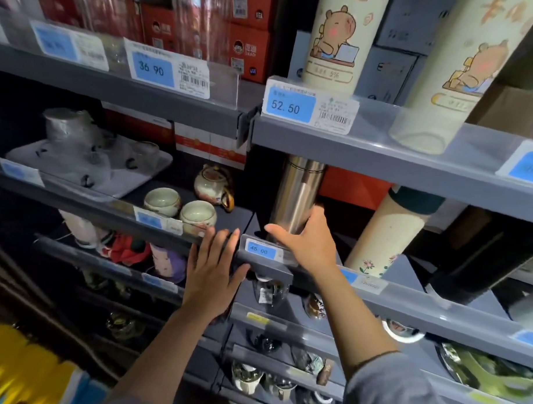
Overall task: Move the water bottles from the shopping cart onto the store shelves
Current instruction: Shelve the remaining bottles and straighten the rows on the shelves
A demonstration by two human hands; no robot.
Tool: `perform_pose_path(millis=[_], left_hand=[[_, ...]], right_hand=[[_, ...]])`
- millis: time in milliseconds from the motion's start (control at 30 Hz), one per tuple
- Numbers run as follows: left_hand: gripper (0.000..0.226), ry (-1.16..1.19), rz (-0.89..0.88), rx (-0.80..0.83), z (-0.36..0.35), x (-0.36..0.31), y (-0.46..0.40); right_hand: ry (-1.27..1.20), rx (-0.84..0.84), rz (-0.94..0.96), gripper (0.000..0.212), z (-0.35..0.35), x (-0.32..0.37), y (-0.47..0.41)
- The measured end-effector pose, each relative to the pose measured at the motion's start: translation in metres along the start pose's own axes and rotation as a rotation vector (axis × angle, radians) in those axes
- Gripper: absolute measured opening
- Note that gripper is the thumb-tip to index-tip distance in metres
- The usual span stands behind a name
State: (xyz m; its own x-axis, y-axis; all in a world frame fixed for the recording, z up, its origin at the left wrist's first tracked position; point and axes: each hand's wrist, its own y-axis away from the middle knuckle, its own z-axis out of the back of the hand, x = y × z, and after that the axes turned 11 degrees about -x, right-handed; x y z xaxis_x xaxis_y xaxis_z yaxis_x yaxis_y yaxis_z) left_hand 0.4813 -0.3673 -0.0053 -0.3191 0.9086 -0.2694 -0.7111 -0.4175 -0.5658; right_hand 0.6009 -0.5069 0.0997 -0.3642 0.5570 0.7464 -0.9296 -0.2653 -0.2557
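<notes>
Fingers [314,217] of the right hand [306,242] curl around a steel water bottle [295,193], apparently steadying it upright on the middle shelf [407,300]; the left hand [211,272], fingers spread flat, braces against the shelf edge.

A blue price tag [152,68] on the upper left shelf rail reads "36 90". The tag [288,105] on the upper right rail reads "52. 50", with a barcode beside it (its small print is too fine to read). A tag [258,249] on the middle rail reads "45 00". The cream bottle [336,38] with a cartoon bear shows "5%" near its base. The other tags, and the print on the red boxes [243,47], are blurred.
</notes>
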Motion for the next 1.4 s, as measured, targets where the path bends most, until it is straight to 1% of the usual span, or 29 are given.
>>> perform_pose_path(millis=[67,100,233,300,400,467,533,600,733,800,867,967,1033,1100,1167,1233,1300,1400], left_hand=[[0.065,-0.016,-0.011,0.006,0.003,0.000,0.000],[0.064,-0.023,-0.025,0.004,0.004,0.000,0.001],[0.067,-0.014,-0.040,0.001,0.005,0.003,0.000],[0.070,0.016,-0.022,-0.005,0.004,0.003,0.000],[0.070,0.057,-0.015,0.002,0.005,0.004,-0.001],[0.067,0.057,-0.021,0.025,0.007,0.007,-0.002],[0.068,0.045,-0.011,0.051,0.009,0.008,-0.003],[0.070,0.033,0.004,0.071,0.008,0.009,-0.003],[0.068,0.054,0.012,0.092,0.006,0.009,-0.004],[0.072,0.074,0.009,0.097,0.004,0.011,-0.003],[0.075,0.088,0.010,0.102,0.004,0.013,-0.003],[0.075,0.091,0.001,0.093,0.004,0.013,-0.003],[0.078,0.098,0.005,0.094,0.004,0.013,-0.003],[0.081,0.109,0.014,0.106,0.004,0.014,-0.003],[0.085,0.112,0.015,0.118,0.005,0.013,-0.003],[0.090,0.096,0.033,0.167,0.007,0.011,-0.005],[0.094,0.089,0.045,0.188,0.009,0.008,-0.006],[0.095,0.086,0.054,0.200,0.010,0.007,-0.006]], right_hand=[[0.020,-0.026,-0.003,0.069,0.000,0.003,0.001],[-0.002,-0.010,-0.014,0.070,0.001,0.003,0.000],[-0.194,0.137,-0.051,0.058,0.012,-0.001,0.000],[-0.169,0.164,-0.026,0.052,0.013,-0.001,0.000],[-0.068,0.080,-0.001,0.054,0.004,0.000,-0.001],[0.026,-0.014,0.024,0.060,-0.003,0.001,-0.001],[0.105,-0.072,0.048,0.069,-0.007,0.001,0.000],[0.082,-0.050,0.041,0.071,-0.005,0.003,0.001],[-0.094,0.138,-0.043,0.059,0.006,0.002,-0.001],[-0.128,0.168,-0.069,0.061,0.009,-0.002,-0.003],[-0.106,0.139,-0.066,0.063,0.006,-0.003,-0.004],[0.086,0.011,-0.011,0.074,-0.002,-0.001,-0.001],[0.084,-0.031,-0.019,0.077,-0.001,0.003,-0.001],[-0.010,0.015,-0.051,0.073,0.003,0.003,-0.002],[-0.126,0.094,-0.061,0.064,0.007,-0.001,-0.003],[-0.214,0.142,-0.066,0.055,0.010,-0.004,-0.002],[-0.188,0.130,-0.037,0.053,0.009,-0.005,-0.001],[-0.007,0.021,0.040,0.058,0.002,-0.003,0.000]])
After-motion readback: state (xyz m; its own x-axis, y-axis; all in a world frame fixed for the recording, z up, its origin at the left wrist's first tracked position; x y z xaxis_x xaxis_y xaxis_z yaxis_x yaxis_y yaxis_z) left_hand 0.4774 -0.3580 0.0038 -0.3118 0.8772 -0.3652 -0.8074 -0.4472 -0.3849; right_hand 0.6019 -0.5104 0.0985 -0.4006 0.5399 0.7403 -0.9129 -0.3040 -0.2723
